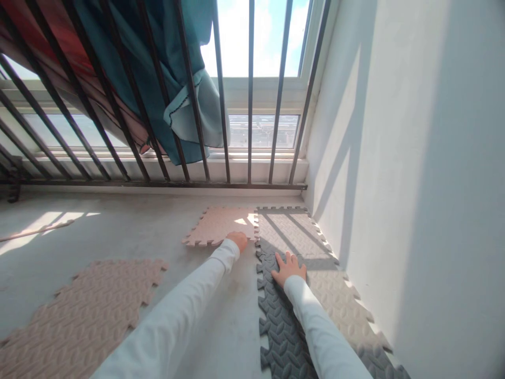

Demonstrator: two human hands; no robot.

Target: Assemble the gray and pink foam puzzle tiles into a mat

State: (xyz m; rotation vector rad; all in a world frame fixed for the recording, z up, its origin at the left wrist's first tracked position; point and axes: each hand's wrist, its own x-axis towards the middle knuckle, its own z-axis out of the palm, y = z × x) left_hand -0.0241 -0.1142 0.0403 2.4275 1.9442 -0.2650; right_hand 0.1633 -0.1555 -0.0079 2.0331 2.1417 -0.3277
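I'm looking at a bright corner of the room, where a smooth, pale grey floor (138,226) meets a plain white wall (453,184) on the right, striped with slanting sun and shadow. Across the far side runs a dark railing (250,95) of slim upright bars, with a window (268,47) behind it. Against the glass hangs a teal cloth (144,68), soft and folded, its lower edge showing a paler side; a reddish cloth (69,42) droops beside it.

Beside the wall lies a grey mat strip (292,226), embossed with raised lozenges and edged in puzzle teeth, washed pale in the sun and darker nearer the person. The pale pink tile (221,221) sits near the railing, its right side meeting the strip's far end; I can't tell how fully the teeth lock. A second pink mat (98,300), duskier and boldly textured, lies apart on the left.

The person's left hand (236,240) is curled at the pale pink tile's near edge, close to its right corner; whether the fingers grip it, I can't tell. The right hand (292,269) is spread, fingers apart, palm down on the grey strip, holding nothing. Both sleeves are plain white
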